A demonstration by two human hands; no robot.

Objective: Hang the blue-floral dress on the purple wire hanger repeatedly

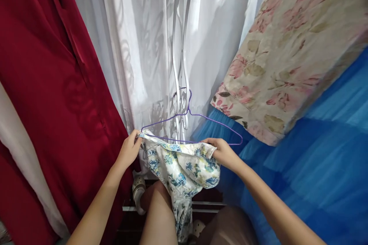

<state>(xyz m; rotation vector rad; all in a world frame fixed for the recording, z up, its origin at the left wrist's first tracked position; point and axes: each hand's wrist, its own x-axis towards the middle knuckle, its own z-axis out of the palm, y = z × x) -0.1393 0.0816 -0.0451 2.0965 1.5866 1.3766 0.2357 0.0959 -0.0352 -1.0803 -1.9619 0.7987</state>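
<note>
A white garment (179, 178) with blue and yellow flowers hangs down between my hands; its exact kind is unclear. My left hand (131, 148) pinches its upper left corner, near the left end of a thin purple hanger (214, 118). Gripped by my right hand (225, 154) is the right part of the garment's top edge. The hanger's right end sticks out past my right hand, bare. Its lower bar runs just behind or along the cloth's top edge; I cannot tell whether any of it is inside the garment.
White curved metal bars (176, 61) stand behind the hanger, before white cloth (143, 46). A red garment (71, 122) hangs at left. At right hang a beige floral cloth (276, 76) and blue tulle (310, 172). Below are my legs (159, 218) and a clog (138, 193).
</note>
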